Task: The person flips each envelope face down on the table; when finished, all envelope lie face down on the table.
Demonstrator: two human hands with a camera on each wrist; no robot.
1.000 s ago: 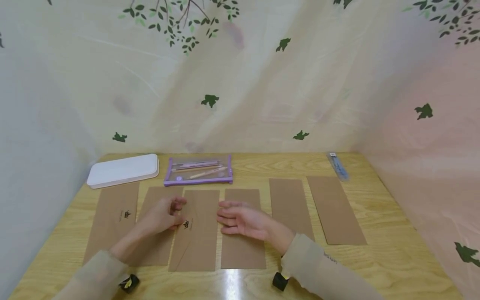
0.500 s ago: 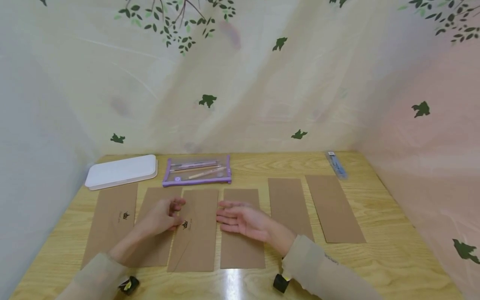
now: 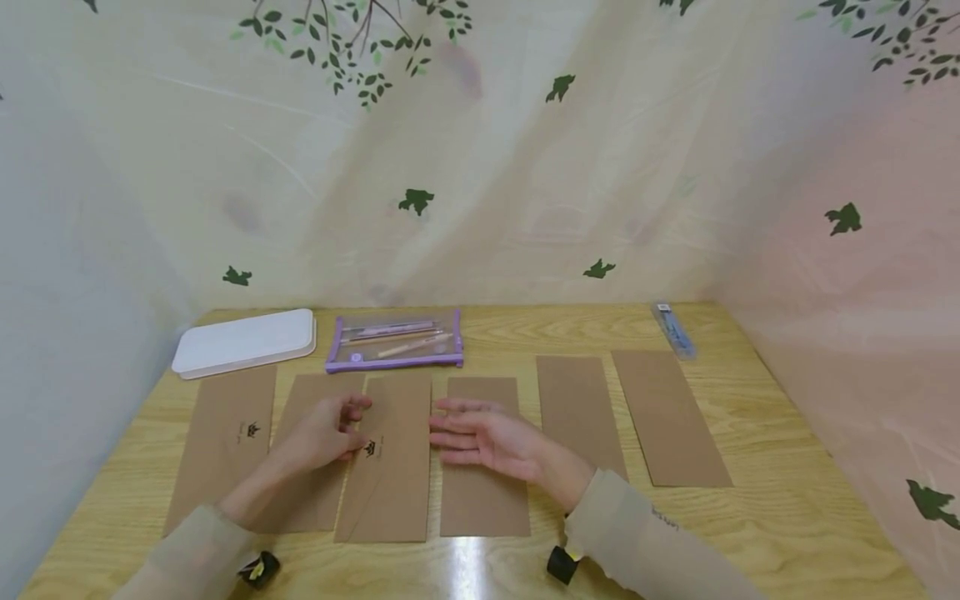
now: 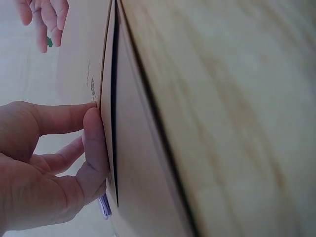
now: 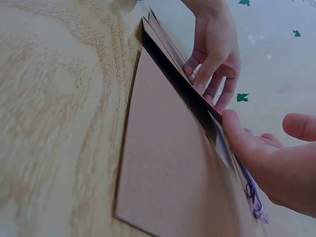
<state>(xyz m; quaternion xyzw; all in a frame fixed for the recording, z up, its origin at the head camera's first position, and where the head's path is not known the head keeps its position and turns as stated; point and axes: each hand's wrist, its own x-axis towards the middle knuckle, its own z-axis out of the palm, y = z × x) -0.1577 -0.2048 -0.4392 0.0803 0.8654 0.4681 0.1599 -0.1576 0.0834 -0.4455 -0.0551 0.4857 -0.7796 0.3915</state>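
A brown kraft envelope (image 3: 393, 483) with a small black crown print lies in front of me, its right edge tilted up off the table. My left hand (image 3: 326, 433) pinches its left edge between thumb and bent finger beside the crown, as the left wrist view shows closely. At the raised right edge, my right hand (image 3: 487, 442) has its fingers straight, palm turned up, fingertips against the edge. Beneath that hand lies a plain brown envelope (image 3: 483, 508). Another brown envelope (image 3: 303, 500) is partly hidden under my left forearm.
A crown-printed envelope (image 3: 221, 458) lies far left; two plain brown envelopes (image 3: 581, 408) lie to the right. Along the back are a white case (image 3: 247, 342), a clear purple-edged pencil pouch (image 3: 395, 362) and a blue item in a clear sleeve (image 3: 677, 333). Fabric walls surround the table.
The right edge of the crown-printed envelope between my hands has risen and shifted slightly left, and my right fingertips have moved left with it. My left hand keeps its place.
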